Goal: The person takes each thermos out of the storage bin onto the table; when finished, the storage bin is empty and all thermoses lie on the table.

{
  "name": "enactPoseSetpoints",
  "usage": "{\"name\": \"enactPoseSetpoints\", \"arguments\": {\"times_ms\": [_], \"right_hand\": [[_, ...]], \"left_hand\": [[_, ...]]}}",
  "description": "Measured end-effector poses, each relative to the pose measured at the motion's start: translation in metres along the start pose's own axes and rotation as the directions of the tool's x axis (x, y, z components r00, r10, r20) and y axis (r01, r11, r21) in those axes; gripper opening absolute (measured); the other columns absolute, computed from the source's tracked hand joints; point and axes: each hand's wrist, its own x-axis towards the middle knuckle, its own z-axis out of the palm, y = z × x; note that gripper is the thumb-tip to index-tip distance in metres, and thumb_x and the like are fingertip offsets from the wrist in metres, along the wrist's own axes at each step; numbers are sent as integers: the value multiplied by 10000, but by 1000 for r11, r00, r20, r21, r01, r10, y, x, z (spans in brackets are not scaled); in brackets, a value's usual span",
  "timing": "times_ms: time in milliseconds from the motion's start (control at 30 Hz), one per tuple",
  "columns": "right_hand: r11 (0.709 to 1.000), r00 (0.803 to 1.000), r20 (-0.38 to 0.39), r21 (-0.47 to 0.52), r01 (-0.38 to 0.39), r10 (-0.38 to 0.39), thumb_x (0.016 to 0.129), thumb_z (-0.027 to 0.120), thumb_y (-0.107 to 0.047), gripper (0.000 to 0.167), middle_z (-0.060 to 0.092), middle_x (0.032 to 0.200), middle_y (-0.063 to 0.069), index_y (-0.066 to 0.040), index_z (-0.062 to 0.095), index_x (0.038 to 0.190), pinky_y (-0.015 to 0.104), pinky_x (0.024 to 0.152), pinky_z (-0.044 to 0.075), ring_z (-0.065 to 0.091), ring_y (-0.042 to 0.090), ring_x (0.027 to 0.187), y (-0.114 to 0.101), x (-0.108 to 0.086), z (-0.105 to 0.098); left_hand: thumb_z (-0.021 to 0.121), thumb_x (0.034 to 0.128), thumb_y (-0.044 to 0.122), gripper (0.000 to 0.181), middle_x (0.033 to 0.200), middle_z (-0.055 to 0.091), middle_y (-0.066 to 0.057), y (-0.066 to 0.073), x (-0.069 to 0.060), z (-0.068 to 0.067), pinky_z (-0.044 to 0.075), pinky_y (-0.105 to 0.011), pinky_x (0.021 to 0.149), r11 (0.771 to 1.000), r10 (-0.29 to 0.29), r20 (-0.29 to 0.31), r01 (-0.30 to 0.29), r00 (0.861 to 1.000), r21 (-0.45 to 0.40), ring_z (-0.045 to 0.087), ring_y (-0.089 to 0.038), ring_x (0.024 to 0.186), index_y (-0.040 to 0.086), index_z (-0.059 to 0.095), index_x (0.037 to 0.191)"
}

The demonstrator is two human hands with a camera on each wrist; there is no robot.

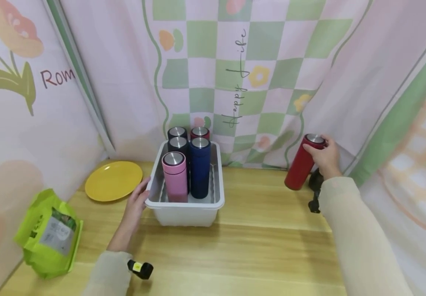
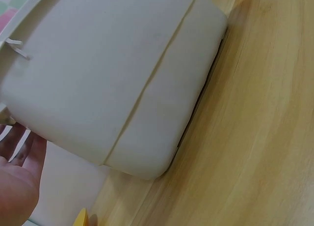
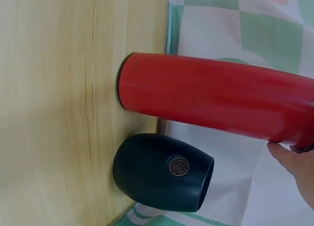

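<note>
My right hand (image 1: 324,156) grips a red bottle (image 1: 301,164) round its silver-lidded top, at the table's back right; in the right wrist view the red bottle (image 3: 211,96) stands beside a dark cup (image 3: 162,172). The fingers of my left hand (image 1: 133,209) rest on the left rim of a white bin (image 1: 187,216). Inside the bin stand several bottles, among them a pink one (image 1: 176,183) in front and a blue one (image 1: 199,172). In the left wrist view my left hand (image 2: 22,177) touches the bin (image 2: 108,78) under its rim.
A yellow plate (image 1: 114,181) lies left of the bin. Nearer the front left is a green bag (image 1: 51,234) on the wooden table (image 1: 257,246). Patterned curtains (image 1: 250,82) hang along the back and both sides.
</note>
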Motion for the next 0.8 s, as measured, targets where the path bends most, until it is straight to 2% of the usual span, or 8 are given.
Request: {"name": "enactPoseSetpoints", "arguments": {"times_ms": [200, 400, 600, 800], "right_hand": [[997, 999, 39, -75, 15, -12, 899, 672, -369, 878, 245, 1545, 225, -37, 180, 1546, 489, 1074, 306, 300, 388, 1358, -5, 0, -5], [989, 995, 94, -135, 57, -44, 904, 641, -431, 918, 210, 1548, 253, 0, 142, 1544, 535, 1068, 289, 276, 428, 1358, -13, -1, -12], [983, 988, 127, -149, 111, -92, 887, 644, -488, 949, 98, 1589, 211, -53, 135, 1559, 572, 1080, 240, 161, 410, 1410, -31, -4, -17], [976, 982, 124, -146, 162, -144, 900, 637, -472, 897, 97, 1597, 179, -92, 168, 1564, 563, 1099, 199, 112, 371, 1430, -58, -11, -16]], "left_hand": [[394, 1019, 69, 502, 1533, 291, -199, -1, 0, 4, 428, -215, 902, 1000, -12, -15, 12, 1000, -7, 363, -236, 1268, -47, 284, 1495], [397, 1020, 73, 504, 1535, 285, -199, 1, -1, 4, 427, -255, 939, 1000, -10, -12, 10, 1000, -12, 363, -231, 1270, -52, 279, 1493], [397, 1019, 68, 503, 1531, 288, -207, 1, -2, 4, 435, -231, 912, 1000, -5, -19, 5, 1000, -13, 386, -198, 1241, -57, 277, 1491], [395, 1020, 69, 505, 1533, 286, -207, 2, -2, 5, 433, -222, 907, 1000, 0, -18, 0, 1000, -18, 391, -188, 1239, -56, 273, 1494]]}}
